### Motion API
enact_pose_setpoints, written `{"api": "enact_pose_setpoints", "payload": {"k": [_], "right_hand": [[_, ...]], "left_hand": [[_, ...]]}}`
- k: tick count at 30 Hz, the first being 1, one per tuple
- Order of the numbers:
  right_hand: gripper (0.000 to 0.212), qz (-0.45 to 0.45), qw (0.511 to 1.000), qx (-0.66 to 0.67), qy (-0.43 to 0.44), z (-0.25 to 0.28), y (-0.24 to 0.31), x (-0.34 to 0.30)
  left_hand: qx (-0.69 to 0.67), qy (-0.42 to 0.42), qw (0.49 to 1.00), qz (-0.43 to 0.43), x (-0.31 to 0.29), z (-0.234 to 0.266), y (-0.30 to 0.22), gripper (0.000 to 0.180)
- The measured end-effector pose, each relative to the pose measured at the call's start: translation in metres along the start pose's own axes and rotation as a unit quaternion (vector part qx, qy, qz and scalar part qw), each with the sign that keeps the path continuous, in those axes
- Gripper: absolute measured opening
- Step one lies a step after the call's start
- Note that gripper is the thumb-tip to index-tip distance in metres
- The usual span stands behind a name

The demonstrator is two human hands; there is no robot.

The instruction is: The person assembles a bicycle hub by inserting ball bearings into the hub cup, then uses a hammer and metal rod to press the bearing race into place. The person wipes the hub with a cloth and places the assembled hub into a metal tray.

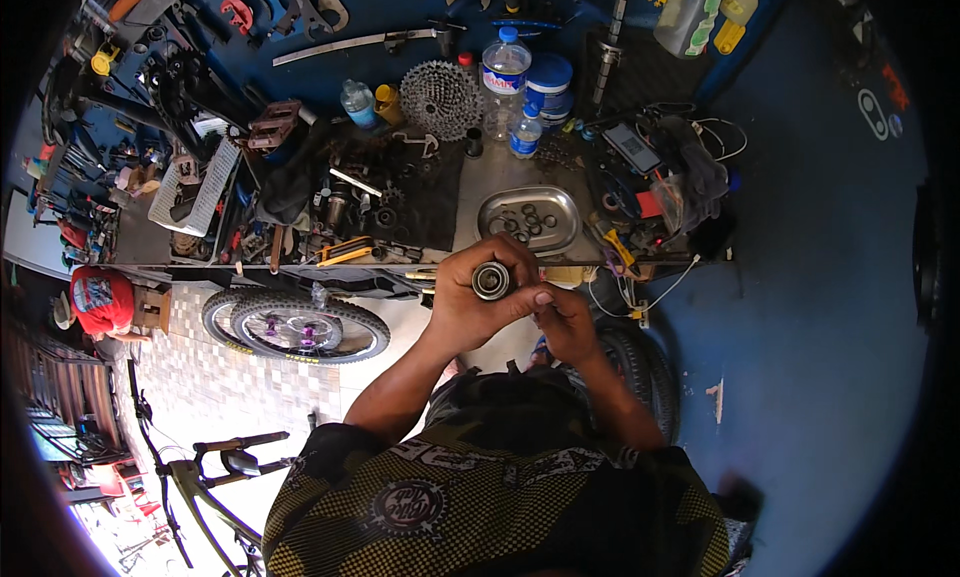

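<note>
Both bare forearms angle inward, the left forearm [395, 387] from lower left and the right forearm [620, 402] from lower right, elbows bent. The left hand [462, 312] is curled into a closed grip, its thumb [522, 305] stretched toward the right. The right hand [572, 329] sits just beside that thumb's tip, fingers bent and partly hidden.
</note>
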State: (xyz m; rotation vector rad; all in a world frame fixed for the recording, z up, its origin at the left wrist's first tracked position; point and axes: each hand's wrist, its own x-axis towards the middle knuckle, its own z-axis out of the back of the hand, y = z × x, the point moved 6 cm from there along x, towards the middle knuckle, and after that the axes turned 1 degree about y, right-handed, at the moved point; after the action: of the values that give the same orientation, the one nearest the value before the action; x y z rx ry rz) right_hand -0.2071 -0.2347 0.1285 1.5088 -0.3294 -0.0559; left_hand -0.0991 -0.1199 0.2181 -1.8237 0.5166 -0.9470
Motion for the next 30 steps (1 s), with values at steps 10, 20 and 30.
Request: {"api": "enact_pose_setpoints", "payload": {"k": [10, 20, 30], "right_hand": [[0.021, 0.02, 1.0, 0.0, -0.01, -0.004, 0.007, 0.002], [0.023, -0.007, 0.999, -0.038, 0.021, -0.006, 0.02, 0.006], [0.032, -0.08, 0.994, -0.05, 0.048, -0.014, 0.03, -0.002]], "left_hand": [[0.0, 0.015, 1.0, -0.022, 0.0, -0.002, -0.007, 0.025], [-0.049, 0.058, 0.997, -0.02, 0.002, 0.001, -0.011, 0.03], [-0.011, 0.013, 0.997, 0.079, -0.001, 0.001, -0.006, 0.03]]}}
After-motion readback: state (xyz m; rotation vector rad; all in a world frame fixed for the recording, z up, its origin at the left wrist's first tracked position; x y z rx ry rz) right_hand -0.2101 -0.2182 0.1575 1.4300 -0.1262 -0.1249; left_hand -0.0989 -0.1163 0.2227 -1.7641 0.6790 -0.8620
